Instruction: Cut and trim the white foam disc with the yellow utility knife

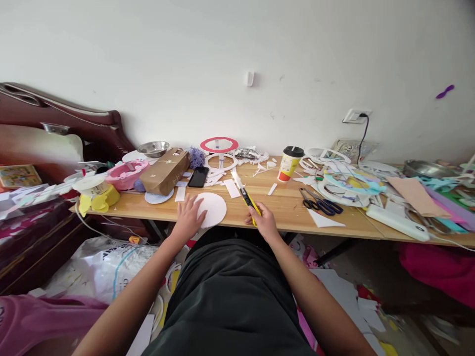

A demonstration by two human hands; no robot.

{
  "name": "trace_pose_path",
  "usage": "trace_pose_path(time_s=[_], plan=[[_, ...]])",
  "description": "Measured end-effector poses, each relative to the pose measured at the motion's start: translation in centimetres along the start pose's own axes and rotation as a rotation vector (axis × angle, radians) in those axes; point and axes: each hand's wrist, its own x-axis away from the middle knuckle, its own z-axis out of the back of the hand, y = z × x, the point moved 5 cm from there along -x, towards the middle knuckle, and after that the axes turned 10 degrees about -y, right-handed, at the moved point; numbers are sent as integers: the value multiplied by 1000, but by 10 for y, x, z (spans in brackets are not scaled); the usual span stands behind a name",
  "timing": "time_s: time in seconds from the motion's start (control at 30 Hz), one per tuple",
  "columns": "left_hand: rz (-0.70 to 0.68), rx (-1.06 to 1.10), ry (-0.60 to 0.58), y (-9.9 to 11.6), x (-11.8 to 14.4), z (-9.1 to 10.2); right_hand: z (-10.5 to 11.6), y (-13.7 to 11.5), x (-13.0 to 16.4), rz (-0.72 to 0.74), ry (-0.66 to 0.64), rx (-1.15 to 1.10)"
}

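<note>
Fingers of the left hand lie spread and loose over the flat, round, white disc, whose left edge is hidden beneath them; whether they press down or merely rest, I cannot tell. The disc sits near the front edge of the light wooden table. Right of the disc, the right hand is curled around a yellow-and-black utility knife, covering the lower part of its handle. The knife points up and away, and its pale upper end is hard to make out against the white scraps beyond.

Just beyond the disc lie a white rectangular strip and, slightly left, a black smartphone. Farther left of the disc, a brown cardboard box stands in front of a shiny metal bowl — part of the bowl is blocked from sight. Behind the disc rises a red-topped white ring frame, its base mixed with cut pieces that cannot be told apart. Well right of the disc are a yellow, white and red paper cup with a black lid and dark-handled scissors — past these, overlapping rings and sheets crowd together, some cut off at the right border.
</note>
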Motion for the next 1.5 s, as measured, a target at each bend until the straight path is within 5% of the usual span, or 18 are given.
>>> trace_pose_path(time_s=[0.13, 0.43, 0.67, 0.97, 1.5], plan=[[-142, -256, -230, 4, 15, -19, -9, -9, 4, 42, -96, 238], [-108, -422, -126, 45, 13, -46, -5, -54, -54, 116, -487, 740], [-132, -501, -152, 50, 11, -50, -7, -63, -94, 99, -713, 996], [-234, -502, -244, 52, 7, -51, -23, -63, -96, 109, -885, 1235], [-203, -509, -182, 48, 7, -59, -44, -63, -125, 179, -905, 1454]])
